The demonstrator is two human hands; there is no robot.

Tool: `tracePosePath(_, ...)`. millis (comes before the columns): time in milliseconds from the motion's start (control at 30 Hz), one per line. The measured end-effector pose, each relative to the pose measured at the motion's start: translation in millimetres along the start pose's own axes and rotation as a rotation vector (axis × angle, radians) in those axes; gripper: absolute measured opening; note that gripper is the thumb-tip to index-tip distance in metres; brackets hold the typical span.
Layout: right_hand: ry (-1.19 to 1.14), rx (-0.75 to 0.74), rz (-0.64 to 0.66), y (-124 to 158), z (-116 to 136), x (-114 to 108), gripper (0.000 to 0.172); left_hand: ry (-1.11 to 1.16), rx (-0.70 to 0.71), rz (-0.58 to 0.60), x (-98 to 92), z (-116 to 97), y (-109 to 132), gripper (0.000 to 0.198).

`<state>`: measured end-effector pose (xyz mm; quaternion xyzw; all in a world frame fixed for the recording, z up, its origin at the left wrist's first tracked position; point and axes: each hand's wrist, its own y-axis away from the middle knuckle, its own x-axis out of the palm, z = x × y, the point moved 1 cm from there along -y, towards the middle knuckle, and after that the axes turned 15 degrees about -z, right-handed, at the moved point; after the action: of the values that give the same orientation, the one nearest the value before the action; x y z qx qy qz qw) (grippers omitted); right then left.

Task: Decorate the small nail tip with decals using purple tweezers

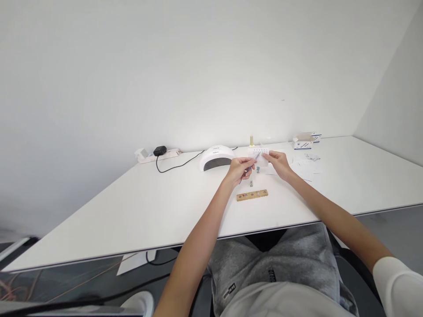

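My left hand (239, 170) is closed in a pinch on a thin pen-like tool (253, 162), its tip pointing up and right at a small white card with rows of dots (260, 152). My right hand (278, 162) holds that card by its right edge, fingers closed on it, just above the white table (132, 211). Below both hands a narrow wooden strip with small round pieces (252, 195) lies flat on the table. A tiny upright item (251, 183) stands between my left hand and the strip.
A white dome-shaped nail lamp (214, 157) sits behind my left hand, its cable running to a power strip with a black plug (160, 152) at the back left. Small blue-and-white boxes (306, 141) and loose white papers (306, 167) lie at the back right. A small bottle (251, 141) stands by the wall.
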<state>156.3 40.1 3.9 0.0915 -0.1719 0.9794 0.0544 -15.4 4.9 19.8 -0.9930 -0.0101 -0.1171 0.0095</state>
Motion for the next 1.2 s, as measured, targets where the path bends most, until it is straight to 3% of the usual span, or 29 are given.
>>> tracePosePath(333, 0.061, 0.001, -0.03, -1.7, 2.6, -1.6, 0.041, -0.019, 0.02, 0.005, 1.0, -1.5, 1.4, 0.034)
tracePosePath(467, 0.08, 0.034, -0.133, -17.2, -0.6, -16.6, 0.043, -0.035, 0.046, -0.036, 0.1, -2.3, 0.7, 0.033)
tracePosePath(567, 0.257, 0.044, -0.264, -33.2, -4.1, -38.1, 0.046, -0.043, 0.059, -0.05, -1.0, -2.3, 0.0, 0.033)
tracePosePath(700, 0.688, -0.053, -0.336, -50.6, -12.2, -68.8, 0.037, -0.049, 0.06, -0.049, -1.4, -2.3, 0.2, 0.034)
tracePosePath(833, 1.023, -0.057, -0.242, -55.3, -27.3, -84.6, 0.03, -0.05, 0.063, -0.059, -1.2, -2.4, 0.8, 0.036)
tracePosePath(967, 1.218, -0.202, -0.209, -50.5, -30.7, -77.8, 0.032, -0.049, 0.063, -0.074, -0.8, -3.1, 0.9, 0.037)
tracePosePath(1067, 1.12, -0.24, -0.081, -43.3, -20.7, -61.6, 0.024, -0.055, 0.061, -0.081, -0.8, -3.5, 0.6, 0.038)
tracePosePath(1200, 0.768, -0.04, 0.325, -25.3, -6.9, -35.3, 0.015, -0.055, 0.071, -0.083, -1.8, -3.4, -0.6, 0.04)
